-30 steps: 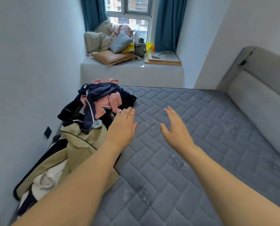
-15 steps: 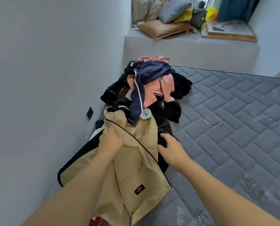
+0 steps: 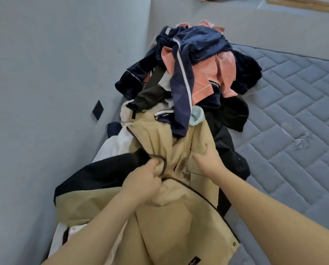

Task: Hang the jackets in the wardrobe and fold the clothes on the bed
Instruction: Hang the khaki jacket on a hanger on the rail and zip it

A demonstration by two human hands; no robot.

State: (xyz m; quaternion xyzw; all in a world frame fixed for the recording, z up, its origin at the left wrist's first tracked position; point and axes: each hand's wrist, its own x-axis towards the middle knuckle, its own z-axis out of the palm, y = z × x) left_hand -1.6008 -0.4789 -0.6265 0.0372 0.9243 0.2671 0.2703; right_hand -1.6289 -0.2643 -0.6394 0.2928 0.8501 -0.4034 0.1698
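Both my hands are on the beige jacket (image 3: pixel 179 217), which lies at the near end of the clothes pile (image 3: pixel 194 77) along the wall side of the bed (image 3: pixel 293 111). My left hand (image 3: pixel 142 185) grips a bunched fold of its fabric near the dark-trimmed edge, fingers curled tight. My right hand (image 3: pixel 209 159) grips the cloth just beyond, thumb and fingers closed on a fold. A navy garment (image 3: pixel 181 104) with a white stripe drapes over the jacket's far end. A pink garment (image 3: pixel 207 73) sits higher in the pile. A black wall plate (image 3: pixel 98 109) is on the wall beside the pile.
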